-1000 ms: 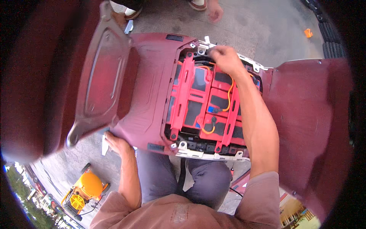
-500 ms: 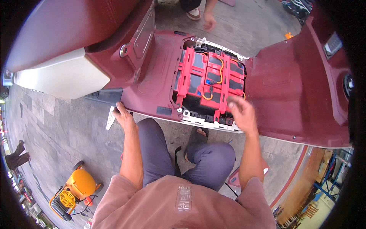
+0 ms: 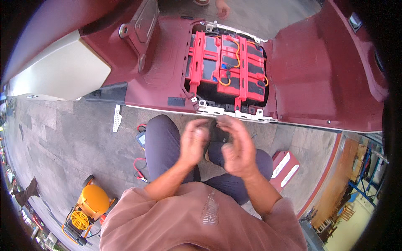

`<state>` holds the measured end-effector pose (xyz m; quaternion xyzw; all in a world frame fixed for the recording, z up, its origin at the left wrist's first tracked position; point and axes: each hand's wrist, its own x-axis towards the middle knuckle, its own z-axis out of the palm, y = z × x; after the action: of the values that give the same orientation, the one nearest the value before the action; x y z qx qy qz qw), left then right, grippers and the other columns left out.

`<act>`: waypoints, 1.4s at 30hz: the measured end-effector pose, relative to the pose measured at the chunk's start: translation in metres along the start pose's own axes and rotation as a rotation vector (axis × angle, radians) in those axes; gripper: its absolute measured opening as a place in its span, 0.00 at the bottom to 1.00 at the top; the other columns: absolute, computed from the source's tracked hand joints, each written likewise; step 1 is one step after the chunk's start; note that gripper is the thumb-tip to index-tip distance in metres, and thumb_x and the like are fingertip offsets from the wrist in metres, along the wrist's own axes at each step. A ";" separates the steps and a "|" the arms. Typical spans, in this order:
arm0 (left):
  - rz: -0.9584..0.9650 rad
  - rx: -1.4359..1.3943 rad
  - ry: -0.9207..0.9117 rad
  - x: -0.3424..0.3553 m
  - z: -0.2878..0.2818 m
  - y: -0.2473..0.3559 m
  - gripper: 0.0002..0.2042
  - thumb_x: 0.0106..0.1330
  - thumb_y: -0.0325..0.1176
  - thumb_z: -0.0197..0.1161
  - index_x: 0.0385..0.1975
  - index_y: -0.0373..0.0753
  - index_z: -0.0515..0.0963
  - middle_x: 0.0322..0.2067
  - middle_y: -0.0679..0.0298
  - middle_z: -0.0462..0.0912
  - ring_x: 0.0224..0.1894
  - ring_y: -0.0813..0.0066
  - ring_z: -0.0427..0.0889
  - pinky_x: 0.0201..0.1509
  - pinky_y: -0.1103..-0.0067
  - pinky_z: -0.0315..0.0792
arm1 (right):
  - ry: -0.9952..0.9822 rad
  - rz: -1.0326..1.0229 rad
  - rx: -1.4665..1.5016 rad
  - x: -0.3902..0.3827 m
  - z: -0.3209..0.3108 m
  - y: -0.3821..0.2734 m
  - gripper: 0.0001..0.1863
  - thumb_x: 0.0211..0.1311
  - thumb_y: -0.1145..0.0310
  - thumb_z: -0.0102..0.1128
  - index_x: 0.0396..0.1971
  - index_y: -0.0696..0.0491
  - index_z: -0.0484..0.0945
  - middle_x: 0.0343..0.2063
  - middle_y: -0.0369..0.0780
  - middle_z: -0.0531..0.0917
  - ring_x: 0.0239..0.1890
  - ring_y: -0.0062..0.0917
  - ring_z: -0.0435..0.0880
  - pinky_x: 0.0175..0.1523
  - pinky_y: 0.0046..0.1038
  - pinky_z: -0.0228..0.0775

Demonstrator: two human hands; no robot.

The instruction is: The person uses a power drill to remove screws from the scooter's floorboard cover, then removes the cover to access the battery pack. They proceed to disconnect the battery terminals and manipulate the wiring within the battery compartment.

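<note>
My left hand (image 3: 195, 141) and my right hand (image 3: 238, 147) are raised close together over my lap, a little apart and slightly blurred. Fingers on both are loosely stretched, and I see nothing held in either. Just beyond them lies the maroon footboard (image 3: 159, 79) of a scooter, its battery bay uncovered. Inside sit several red and black batteries (image 3: 229, 79), joined by orange cables (image 3: 238, 53). Red brackets (image 3: 243, 69) run across the batteries. A white frame edge (image 3: 234, 116) borders the bay on my side.
A maroon panel with white strips (image 3: 285, 169) lies on the floor at right. Left of my knee are a meter (image 3: 141, 139) and red leads (image 3: 139, 169). A yellow wheeled machine (image 3: 90, 205) stands lower left. Another person's hand (image 3: 222, 9) shows beyond the scooter.
My left hand has left the footboard's edge and my right hand the battery bay; both have come together over my lap. The view has tilted down, so the scooter appears higher.
</note>
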<state>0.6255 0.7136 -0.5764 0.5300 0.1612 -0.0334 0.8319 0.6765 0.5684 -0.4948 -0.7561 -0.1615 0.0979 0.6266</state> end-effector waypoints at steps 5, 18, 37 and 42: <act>0.094 -0.085 -0.187 0.002 0.049 -0.001 0.41 0.70 0.67 0.30 0.69 0.36 0.55 0.63 0.53 0.63 0.63 0.62 0.62 0.65 0.70 0.57 | 0.173 0.096 0.387 0.008 0.055 -0.007 0.47 0.65 0.35 0.41 0.68 0.62 0.50 0.61 0.48 0.67 0.63 0.34 0.66 0.69 0.36 0.52; -0.146 -0.587 -0.192 -0.023 0.040 -0.031 0.43 0.69 0.66 0.41 0.69 0.31 0.50 0.66 0.49 0.58 0.70 0.58 0.56 0.72 0.69 0.52 | 0.237 0.192 0.752 0.031 0.067 0.007 0.50 0.63 0.30 0.34 0.71 0.56 0.46 0.66 0.48 0.62 0.67 0.36 0.62 0.71 0.35 0.49; -0.244 0.049 -0.248 -0.006 0.014 0.001 0.22 0.69 0.40 0.60 0.58 0.33 0.68 0.50 0.59 0.77 0.52 0.74 0.75 0.59 0.73 0.69 | 0.438 0.326 0.600 0.075 0.018 0.027 0.34 0.73 0.42 0.34 0.66 0.52 0.60 0.58 0.39 0.73 0.58 0.26 0.71 0.60 0.31 0.61; 0.366 0.375 0.502 0.052 -0.102 0.042 0.08 0.68 0.30 0.60 0.42 0.33 0.76 0.37 0.63 0.80 0.34 0.79 0.77 0.41 0.82 0.72 | 0.205 0.273 0.081 0.182 -0.090 0.079 0.36 0.75 0.42 0.26 0.56 0.57 0.73 0.53 0.43 0.80 0.58 0.29 0.75 0.61 0.35 0.62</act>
<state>0.6606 0.8292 -0.5954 0.6849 0.2541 0.2184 0.6470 0.8872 0.5399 -0.5448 -0.7512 0.0114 0.1111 0.6506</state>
